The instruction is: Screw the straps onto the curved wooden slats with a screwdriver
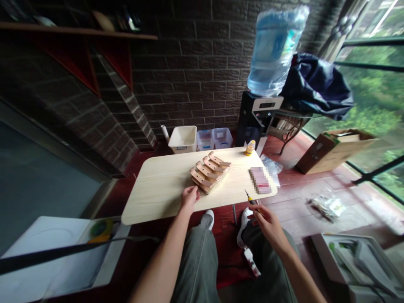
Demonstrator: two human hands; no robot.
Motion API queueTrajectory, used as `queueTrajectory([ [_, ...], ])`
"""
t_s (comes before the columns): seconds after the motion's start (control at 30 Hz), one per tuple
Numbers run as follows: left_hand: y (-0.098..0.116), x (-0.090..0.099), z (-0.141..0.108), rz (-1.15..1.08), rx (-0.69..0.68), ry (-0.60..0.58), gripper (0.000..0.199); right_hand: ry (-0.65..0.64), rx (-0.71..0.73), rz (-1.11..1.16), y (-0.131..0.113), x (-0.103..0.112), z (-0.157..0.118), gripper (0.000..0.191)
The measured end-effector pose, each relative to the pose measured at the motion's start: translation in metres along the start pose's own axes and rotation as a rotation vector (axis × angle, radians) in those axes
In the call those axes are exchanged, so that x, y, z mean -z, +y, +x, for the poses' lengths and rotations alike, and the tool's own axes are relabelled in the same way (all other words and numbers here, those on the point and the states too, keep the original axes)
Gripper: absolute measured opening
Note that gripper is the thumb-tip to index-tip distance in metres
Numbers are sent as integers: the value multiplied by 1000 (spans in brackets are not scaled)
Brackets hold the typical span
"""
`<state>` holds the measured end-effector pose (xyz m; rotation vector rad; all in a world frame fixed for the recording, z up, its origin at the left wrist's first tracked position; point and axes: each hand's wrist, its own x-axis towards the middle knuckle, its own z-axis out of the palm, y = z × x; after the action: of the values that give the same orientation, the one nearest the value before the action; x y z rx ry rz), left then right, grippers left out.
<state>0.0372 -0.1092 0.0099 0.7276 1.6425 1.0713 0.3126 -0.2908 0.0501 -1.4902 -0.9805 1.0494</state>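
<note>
A wooden rack with several curved slats [211, 170] lies on the pale wooden table [154, 181], dark screw holes or screw heads dotting its slats. Close against its near left corner is my left hand [190, 198], fingers bent together; whether they touch the wood or pinch something small, I cannot tell. In my right hand [264, 217] is a screwdriver [250, 199] with a yellow and black handle, held past the table's near edge. Its thin shaft points up and toward the tabletop, apart from the rack.
A blurred-out pinkish flat object [260, 180] and a yellow-capped container [250, 148] stand at the table's right side. Behind are plastic bins [183, 136] and a water dispenser [260, 113]. A cardboard box [334, 151] and a grey open box [360, 261] sit on the right floor.
</note>
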Motion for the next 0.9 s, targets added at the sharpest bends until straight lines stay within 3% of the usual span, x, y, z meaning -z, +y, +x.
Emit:
queueTrajectory([
  [0.13,-1,4,-22,88,-253,68,46,-26,29,-7,-1,0,-9,56],
  [0.2,-1,-5,-35,136,-449,36,64,-47,43,-20,-2,2,-10,57],
  [0.27,1,-16,-43,188,-614,-30,67,-71,56,-43,-3,4,-7,57],
  [0.4,12,-26,-30,309,-751,-127,32,-116,91,-114,1,8,10,54],
  [0.53,19,7,-2,419,-794,-160,17,-125,136,-228,17,8,47,50],
  [0.7,18,61,15,496,-839,-167,31,-104,268,-408,44,-9,122,35],
  [0.8,12,69,12,532,-866,-186,34,-29,365,-538,62,-25,165,36],
  [0.9,5,64,6,568,-896,-182,39,51,440,-667,82,-40,190,36],
])
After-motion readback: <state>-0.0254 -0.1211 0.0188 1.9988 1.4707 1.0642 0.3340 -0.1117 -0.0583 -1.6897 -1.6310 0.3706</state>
